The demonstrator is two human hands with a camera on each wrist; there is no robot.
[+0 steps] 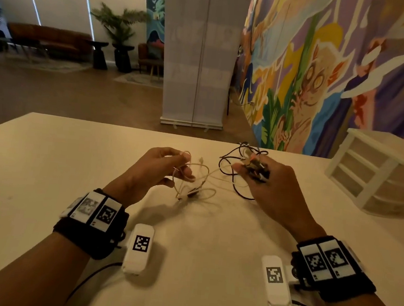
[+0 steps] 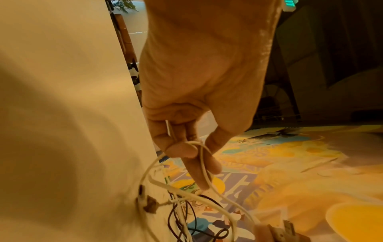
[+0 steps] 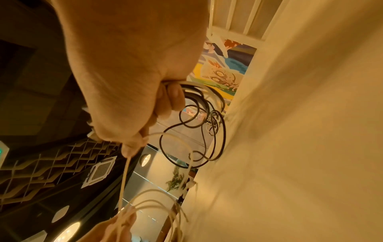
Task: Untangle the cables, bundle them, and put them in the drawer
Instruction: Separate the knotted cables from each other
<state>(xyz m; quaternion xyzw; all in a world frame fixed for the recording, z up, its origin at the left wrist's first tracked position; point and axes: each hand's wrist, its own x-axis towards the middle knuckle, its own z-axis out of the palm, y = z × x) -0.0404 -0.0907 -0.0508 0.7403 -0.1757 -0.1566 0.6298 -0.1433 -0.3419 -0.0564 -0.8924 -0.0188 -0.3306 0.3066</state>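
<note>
A: What is the biggest thing here?
B: The pale tabletop (image 1: 47, 176), with a white drawer unit (image 1: 377, 175) of 3 drawers standing at its far right corner, all of them closed.

A: And the hands?
B: Both are raised just above the tabletop, well left of the drawer unit. The left hand (image 1: 160, 166) has its fingers curled, and the thumb and fingers pinch a loop of the white cable (image 1: 194, 176). The left wrist view shows that loop draped over the fingertips (image 2: 182, 150).

A: The right one?
B: The right hand (image 1: 266, 183) is closed round a bunch of the black cable (image 1: 229, 165) together with some plugs. In the right wrist view black coils spill out past its curled fingers (image 3: 172, 98).

A: Are the 2 cables apart?
B: No. A white strand runs from one hand across to the other, and the black loops cross it between them. The lower loops of both cables touch the tabletop under the hands.
</note>
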